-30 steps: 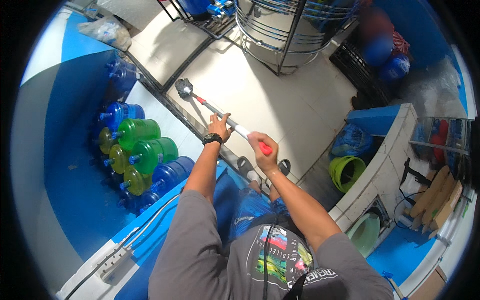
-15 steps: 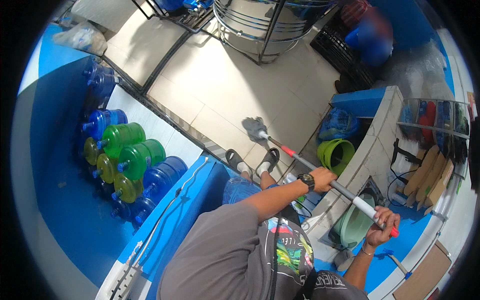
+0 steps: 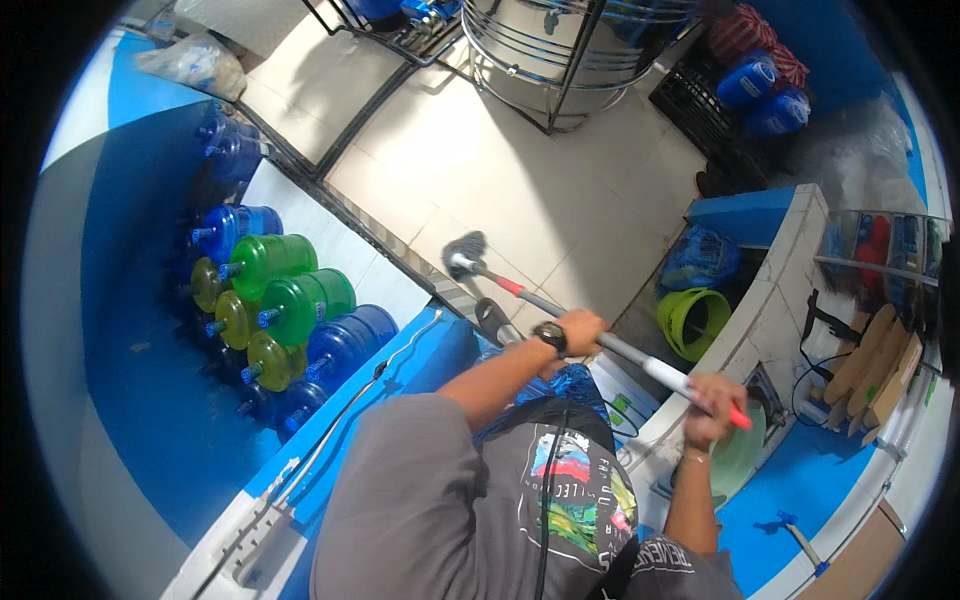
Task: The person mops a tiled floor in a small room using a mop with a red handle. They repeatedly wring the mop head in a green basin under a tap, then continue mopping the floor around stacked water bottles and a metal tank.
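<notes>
A mop with a grey head and a long grey pole slants across the view. The mop head rests on the tiled floor near its dark-edged border at the left. My left hand, with a black watch on its wrist, is closed round the middle of the pole. Higher on the handle, my right hand grips the white sleeve just below the red end cap; it is slightly blurred. One dark sandal shows beside the mop; my arm and clothing hide the other foot.
Several blue and green water jugs lie stacked at the left. A lime-green bucket stands under the tiled counter at the right. A basin sits by my right hand. Beyond the floor stand a metal-ringed tank and black crate.
The mop head has swept left across the floor toward the border. Both my hands have moved left with the pole, still gripping it. The view has shifted a little.
</notes>
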